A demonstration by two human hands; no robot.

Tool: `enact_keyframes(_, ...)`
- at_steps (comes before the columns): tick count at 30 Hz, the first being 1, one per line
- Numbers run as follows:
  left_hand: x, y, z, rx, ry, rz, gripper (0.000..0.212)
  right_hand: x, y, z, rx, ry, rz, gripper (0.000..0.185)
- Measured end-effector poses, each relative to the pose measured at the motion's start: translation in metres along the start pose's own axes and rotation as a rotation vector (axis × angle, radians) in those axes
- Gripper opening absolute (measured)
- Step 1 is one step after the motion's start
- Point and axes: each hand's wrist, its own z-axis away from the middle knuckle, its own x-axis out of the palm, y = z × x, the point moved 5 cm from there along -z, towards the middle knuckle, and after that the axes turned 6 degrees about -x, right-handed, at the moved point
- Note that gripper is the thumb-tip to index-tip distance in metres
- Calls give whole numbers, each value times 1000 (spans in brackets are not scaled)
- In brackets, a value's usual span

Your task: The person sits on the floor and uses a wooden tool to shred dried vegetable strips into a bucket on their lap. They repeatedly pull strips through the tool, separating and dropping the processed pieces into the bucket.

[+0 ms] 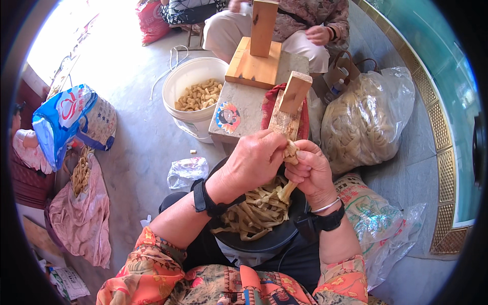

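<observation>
My left hand [254,162] and my right hand [313,171] meet above a round black basin [263,247]. Between their fingertips they pinch a knotted part of a pale tan strip [291,151]. The strip's fanned lower end [286,192] hangs under my right hand, over the basin. Long, flat, limp strips [255,213] of the same colour lie tangled in the basin, which rests at my lap. Just beyond my hands, a worn wooden board [283,124] with an upright wooden block [296,92] lies over red cloth [265,110] on a low stand [244,114].
A white bucket [169,97] holds many short tan pieces [200,94]. Another wooden stand [253,63] is in front of a seated person [305,23]. Bulging plastic bags [362,118] and a printed sack [366,207] crowd the right. Crumpled plastic [187,172] and a pink cloth bag [82,225] lie left.
</observation>
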Motion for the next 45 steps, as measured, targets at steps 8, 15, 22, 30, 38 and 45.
enact_keyframes(8,4,-10,2,-468,-410,323,22,6,-11,-2,-73,50,311,10)
enact_keyframes(15,-3,-18,12,-952,-410,1455,21,18,-55,13,-400,-28,943,9)
enact_keyframes(22,-16,-29,-10,-376,-457,195,30,-1,-56,14,-228,72,1079,9)
enact_keyframes(30,8,-14,5,-253,-827,134,19,16,-49,15,-271,-31,1271,11)
enact_keyframes(38,12,-39,-19,-189,-356,-120,14,-6,-62,-13,-370,-1,1431,9)
enact_keyframes(45,22,-59,-40,-226,-176,-191,15,-16,-61,-42,-601,234,1548,10)
